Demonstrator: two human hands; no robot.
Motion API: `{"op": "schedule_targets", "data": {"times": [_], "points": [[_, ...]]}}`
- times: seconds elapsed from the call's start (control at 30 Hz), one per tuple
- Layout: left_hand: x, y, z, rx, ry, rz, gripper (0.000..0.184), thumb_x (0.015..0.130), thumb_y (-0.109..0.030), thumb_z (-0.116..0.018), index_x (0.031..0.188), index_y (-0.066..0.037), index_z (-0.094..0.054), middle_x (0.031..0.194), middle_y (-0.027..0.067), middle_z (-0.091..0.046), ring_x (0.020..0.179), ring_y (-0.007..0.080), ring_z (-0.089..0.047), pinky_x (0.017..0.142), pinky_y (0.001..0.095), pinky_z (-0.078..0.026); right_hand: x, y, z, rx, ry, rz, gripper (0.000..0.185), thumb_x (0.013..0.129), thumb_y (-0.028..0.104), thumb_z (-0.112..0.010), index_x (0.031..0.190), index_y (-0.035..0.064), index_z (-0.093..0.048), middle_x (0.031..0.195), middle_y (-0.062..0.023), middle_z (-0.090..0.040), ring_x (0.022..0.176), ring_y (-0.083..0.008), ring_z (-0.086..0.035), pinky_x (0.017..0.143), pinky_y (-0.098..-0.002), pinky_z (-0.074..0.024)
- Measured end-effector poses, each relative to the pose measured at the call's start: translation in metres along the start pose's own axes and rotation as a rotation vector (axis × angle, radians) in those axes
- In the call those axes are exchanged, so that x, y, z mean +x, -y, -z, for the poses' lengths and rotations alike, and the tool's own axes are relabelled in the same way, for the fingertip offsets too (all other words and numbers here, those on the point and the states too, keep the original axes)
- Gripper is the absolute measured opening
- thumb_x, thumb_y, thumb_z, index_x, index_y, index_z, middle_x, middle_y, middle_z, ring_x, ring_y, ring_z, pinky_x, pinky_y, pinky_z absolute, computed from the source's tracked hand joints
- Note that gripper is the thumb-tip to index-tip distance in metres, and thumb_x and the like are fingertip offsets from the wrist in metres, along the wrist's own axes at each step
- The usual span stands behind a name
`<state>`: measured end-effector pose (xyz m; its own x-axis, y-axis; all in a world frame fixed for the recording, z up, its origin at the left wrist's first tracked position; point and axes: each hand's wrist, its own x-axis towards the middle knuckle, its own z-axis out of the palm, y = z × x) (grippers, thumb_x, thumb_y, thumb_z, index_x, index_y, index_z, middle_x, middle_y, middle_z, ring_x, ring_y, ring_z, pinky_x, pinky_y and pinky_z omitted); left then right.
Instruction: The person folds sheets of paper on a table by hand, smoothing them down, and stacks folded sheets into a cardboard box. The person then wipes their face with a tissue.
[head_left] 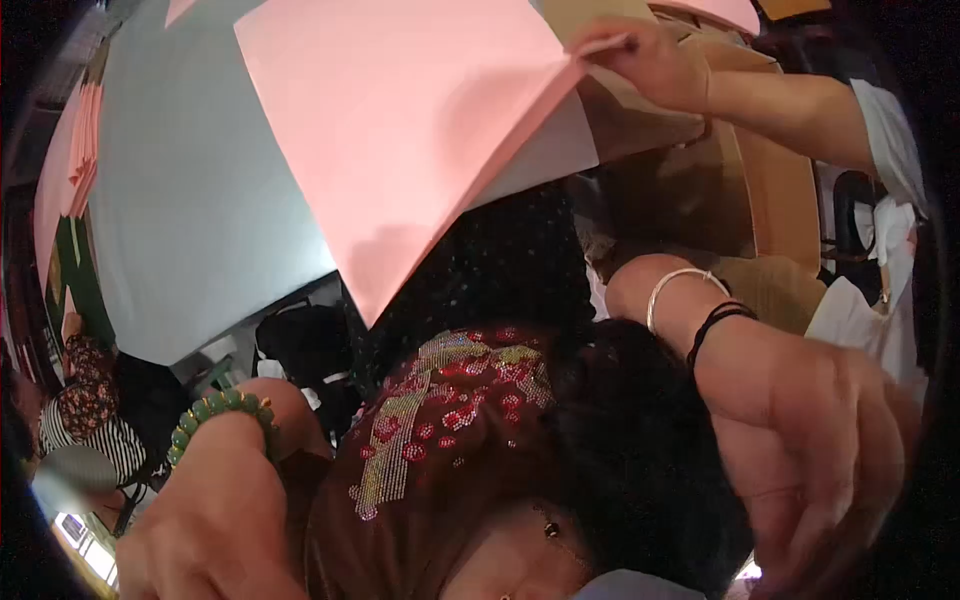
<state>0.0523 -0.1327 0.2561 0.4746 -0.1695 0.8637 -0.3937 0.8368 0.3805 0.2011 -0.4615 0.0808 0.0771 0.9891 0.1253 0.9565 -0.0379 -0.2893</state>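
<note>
My left hand (pixel 205 540), with a green bead bracelet (pixel 222 408), is raised close to the camera at the lower left. Its fingers curl down past the bottom edge, so the tips are hidden. At the lower right is my right hand (pixel 815 440), wearing a silver bangle (pixel 682 285) and a black band (pixel 722 322). Its fingers are bent and pressed together, and I cannot see what lies in them. Neither hand touches the large pink sheet (pixel 400 110). Another person's hand (pixel 650 65) pinches that sheet at its right corner, with the near corner hanging down.
A pale grey work table (pixel 200 200) spreads across the upper left. Folded pink sheets (pixel 85 150) lie at its far left side. Open cardboard boxes (pixel 775 190) stand at the right. Another person in a striped top (pixel 105 440) is at the far left.
</note>
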Motion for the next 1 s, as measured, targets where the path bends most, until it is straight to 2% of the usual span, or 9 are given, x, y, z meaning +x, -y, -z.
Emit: {"op": "schedule_targets", "data": {"times": [0.07, 0.17, 0.2, 0.3, 0.37, 0.63, 0.77, 0.9, 1.0], "points": [[0.001, -0.013, 0.011, -0.001, 0.113, -0.012, 0.017, 0.080, 0.004, -0.066, 0.081, -0.013, -0.063, 0.081, 0.0006, -0.064, 0.065, 0.0138, -0.064, 0.056, 0.0235, -0.048, 0.003, 0.007, 0.008, -0.052, 0.025, -0.036, 0.036, 0.079, 0.017, -0.067, 0.113, 0.0088, -0.061, 0.111, -0.0118, -0.058, 0.110, -0.0279, -0.055, 0.103, -0.0421, -0.0435], [-0.011, -0.053, 0.017, -0.215, 0.080, 0.063, 0.037, 0.085, -0.007, -0.071, 0.117, -0.025, -0.070, 0.119, 0.0027, -0.065, 0.089, 0.0131, -0.064, 0.107, 0.0364, -0.037, 0.007, 0.019, 0.018, -0.123, 0.050, -0.122, 0.040, 0.079, 0.020, -0.069, 0.116, 0.0088, -0.059, 0.114, -0.0120, -0.057, 0.113, -0.0281, -0.054, 0.104, -0.0416, -0.0431], [-0.022, -0.052, 0.014, 0.040, -0.205, -0.563, 0.003, 0.080, -0.009, -0.063, 0.081, -0.008, -0.066, 0.081, 0.0060, -0.069, 0.066, 0.0183, -0.063, 0.057, 0.0329, -0.048, 0.010, 0.023, 0.020, -0.154, 0.057, -0.147, 0.041, 0.079, 0.021, -0.069, 0.116, 0.0088, -0.059, 0.115, -0.0121, -0.056, 0.113, -0.0281, -0.053, 0.104, -0.0414, -0.0430], [-0.086, -0.078, 0.067, 0.641, -0.554, -0.027, 0.049, 0.093, -0.029, -0.056, 0.131, 0.000, -0.049, 0.138, 0.0182, -0.050, 0.127, 0.0341, -0.049, 0.111, 0.0507, -0.031, 0.029, 0.032, 0.025, -0.265, 0.075, -0.219, 0.045, 0.079, 0.024, -0.071, 0.119, 0.0089, -0.057, 0.118, -0.0123, -0.056, 0.116, -0.0282, -0.052, 0.105, -0.0409, -0.0425], [-0.092, -0.040, 0.111, 1.297, -0.614, 0.266, 0.056, 0.098, -0.035, -0.059, 0.140, -0.003, -0.045, 0.142, 0.0178, -0.049, 0.124, 0.0303, -0.051, 0.103, 0.0438, -0.042, 0.050, 0.036, 0.028, -0.376, 0.088, -0.264, 0.048, 0.079, 0.026, -0.072, 0.121, 0.0089, -0.056, 0.120, -0.0125, -0.055, 0.117, -0.0283, -0.051, 0.105, -0.0405, -0.0422], [-0.148, 0.005, 0.169, 1.239, -0.402, 0.635, 0.104, 0.071, -0.060, -0.080, 0.147, -0.002, -0.039, 0.152, 0.0120, -0.043, 0.142, 0.0257, -0.038, 0.109, 0.0419, -0.038, 0.156, 0.062, 0.002, -1.361, 0.615, -0.082, 0.060, 0.079, 0.034, -0.076, 0.128, 0.0090, -0.052, 0.127, -0.0131, -0.052, 0.123, -0.0287, -0.047, 0.106, -0.0391, -0.0411], [-0.155, 0.017, 0.170, 1.183, -0.401, 0.737, 0.082, 0.080, -0.034, -0.082, 0.144, -0.002, -0.043, 0.150, 0.0115, -0.045, 0.137, 0.0250, -0.043, 0.105, 0.0387, -0.042, 0.160, 0.078, -0.019, -2.112, 1.324, 1.723, 0.054, 0.086, 0.034, -0.064, 0.128, 0.0038, -0.051, 0.115, -0.0173, -0.059, 0.109, -0.0303, -0.056, 0.092, -0.0393, -0.0469], [-0.168, 0.027, 0.157, 1.112, -0.513, 0.821, 0.061, 0.086, -0.006, -0.071, 0.141, 0.000, -0.045, 0.145, 0.0131, -0.049, 0.129, 0.0227, -0.050, 0.099, 0.0358, -0.046, 0.155, 0.095, -0.048, -1.465, 1.374, 3.773, 0.049, 0.093, 0.032, -0.052, 0.129, -0.0014, -0.050, 0.101, -0.0214, -0.066, 0.095, -0.0317, -0.066, 0.077, -0.0397, -0.0529], [-0.184, 0.031, 0.147, 1.037, -0.616, 0.821, 0.050, 0.093, -0.005, -0.063, 0.139, 0.001, -0.047, 0.137, 0.0140, -0.054, 0.124, 0.0211, -0.054, 0.097, 0.0320, -0.047, 0.144, 0.104, -0.063, -1.404, 1.312, 3.774, 0.053, 0.092, 0.033, -0.054, 0.131, -0.0022, -0.049, 0.105, -0.0255, -0.067, 0.094, -0.0326, -0.068, 0.083, -0.0382, -0.0534]]}}
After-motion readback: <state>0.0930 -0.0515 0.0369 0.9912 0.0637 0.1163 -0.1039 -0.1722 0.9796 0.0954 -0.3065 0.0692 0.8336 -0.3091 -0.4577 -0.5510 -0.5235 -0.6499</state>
